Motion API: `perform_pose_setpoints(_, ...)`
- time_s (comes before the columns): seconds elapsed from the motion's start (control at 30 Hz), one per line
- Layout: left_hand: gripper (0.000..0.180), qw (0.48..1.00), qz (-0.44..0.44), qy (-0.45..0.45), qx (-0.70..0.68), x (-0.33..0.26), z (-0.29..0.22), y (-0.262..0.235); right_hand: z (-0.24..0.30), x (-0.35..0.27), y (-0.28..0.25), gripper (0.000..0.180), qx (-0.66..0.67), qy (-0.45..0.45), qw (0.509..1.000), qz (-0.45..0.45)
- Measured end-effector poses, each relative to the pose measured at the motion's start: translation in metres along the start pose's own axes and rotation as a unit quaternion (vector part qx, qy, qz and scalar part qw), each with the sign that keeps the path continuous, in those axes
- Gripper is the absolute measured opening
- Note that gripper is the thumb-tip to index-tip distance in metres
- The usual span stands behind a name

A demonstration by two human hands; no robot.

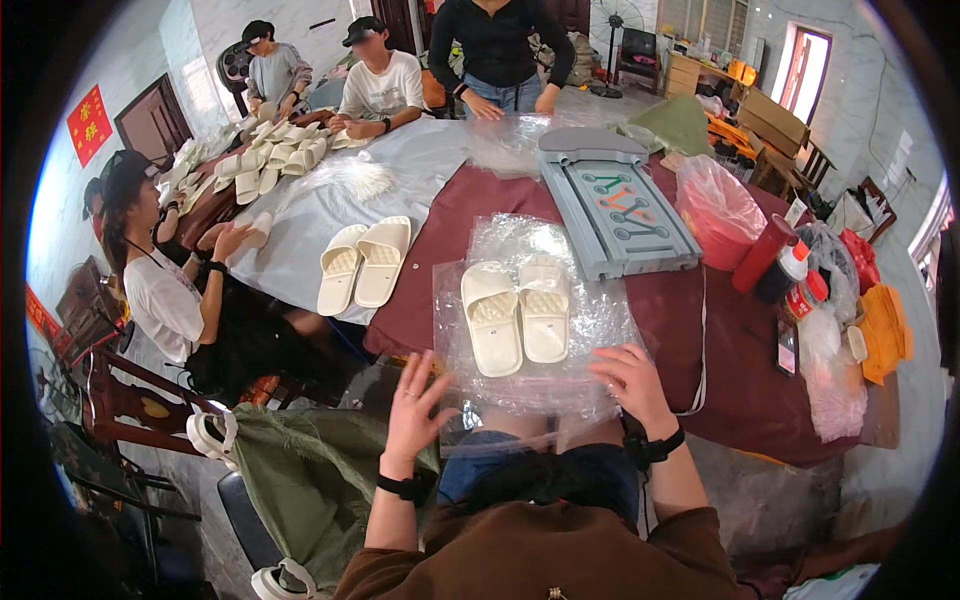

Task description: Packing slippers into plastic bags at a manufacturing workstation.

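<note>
On the table [740, 365], our cream slippers [494, 325] lie on clear plastic [610, 310], toes pointing away, ahead of our left grip [415, 405] and right grip [634, 386] (the nearer one) and between them. Both are spread, holding no slipper; we cannot tell if either touches plastic.

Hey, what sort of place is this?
Probably a small slipper workshop: a heap of cream slippers lies at the left, a cream pair rests on clear plastic in front, and several co-workers are gathered around the cloth-covered work surface.
</note>
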State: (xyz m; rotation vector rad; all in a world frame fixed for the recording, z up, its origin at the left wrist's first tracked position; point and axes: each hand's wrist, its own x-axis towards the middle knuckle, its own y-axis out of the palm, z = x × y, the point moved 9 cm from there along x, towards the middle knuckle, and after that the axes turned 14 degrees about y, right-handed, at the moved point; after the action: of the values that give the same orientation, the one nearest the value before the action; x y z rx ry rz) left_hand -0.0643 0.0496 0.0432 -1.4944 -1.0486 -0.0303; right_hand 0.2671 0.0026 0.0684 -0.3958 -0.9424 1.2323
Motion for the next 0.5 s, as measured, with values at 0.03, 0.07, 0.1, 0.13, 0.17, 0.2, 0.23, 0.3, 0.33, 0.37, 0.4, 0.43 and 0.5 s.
perform_pose_setpoints(0.03,0.045,0.999,-0.021,0.025,-0.016,0.000,-0.007,0.004,-0.002,0.000,-0.003,0.019,0.021,0.010,1.000,-0.005)
perform_pose_setpoints(0.07,0.038,0.999,-0.017,0.036,-0.027,0.001,-0.009,0.011,-0.004,-0.001,-0.003,0.019,0.021,0.009,1.000,-0.004)
perform_pose_setpoints(0.1,0.032,0.998,-0.014,0.047,-0.038,0.001,-0.011,0.017,-0.011,-0.002,-0.005,0.016,0.044,0.030,0.999,-0.009)
perform_pose_setpoints(0.13,0.032,0.998,-0.014,0.045,-0.038,-0.001,-0.011,0.022,-0.018,-0.003,-0.007,0.014,0.067,0.052,0.996,-0.014)
perform_pose_setpoints(0.17,0.028,0.996,-0.032,0.015,-0.081,-0.002,-0.006,0.023,-0.020,-0.003,-0.009,0.014,0.067,0.053,0.996,-0.013)
perform_pose_setpoints(0.2,0.024,0.991,-0.049,-0.015,-0.124,-0.004,0.000,0.024,-0.019,-0.004,-0.011,0.013,0.057,0.046,0.997,-0.013)
perform_pose_setpoints(0.23,0.024,0.991,-0.048,-0.016,-0.124,-0.006,0.002,0.025,-0.019,-0.004,-0.012,0.012,0.047,0.039,0.998,-0.012)
perform_pose_setpoints(0.3,0.019,0.980,-0.087,-0.073,-0.161,-0.010,0.015,0.020,-0.017,-0.004,-0.011,0.011,0.054,0.041,0.997,-0.023)
perform_pose_setpoints(0.33,0.011,0.978,-0.105,-0.081,-0.159,-0.010,0.017,0.019,-0.017,-0.005,-0.011,0.010,0.061,0.042,0.997,-0.034)
perform_pose_setpoints(0.37,0.011,0.978,-0.102,-0.082,-0.159,-0.011,0.019,0.021,-0.016,-0.005,-0.009,0.010,0.063,0.045,0.996,-0.034)
perform_pose_setpoints(0.4,0.009,0.969,-0.128,-0.117,-0.178,-0.016,0.028,0.023,-0.023,-0.004,-0.004,0.009,0.070,0.090,0.993,-0.028)
perform_pose_setpoints(0.43,0.007,0.956,-0.154,-0.152,-0.196,-0.022,0.036,0.024,-0.031,-0.003,0.000,0.010,0.077,0.136,0.987,-0.023)
perform_pose_setpoints(0.5,0.011,0.954,-0.174,-0.173,-0.173,-0.019,0.040,0.025,-0.035,0.002,0.003,0.012,0.082,0.150,0.984,-0.040)
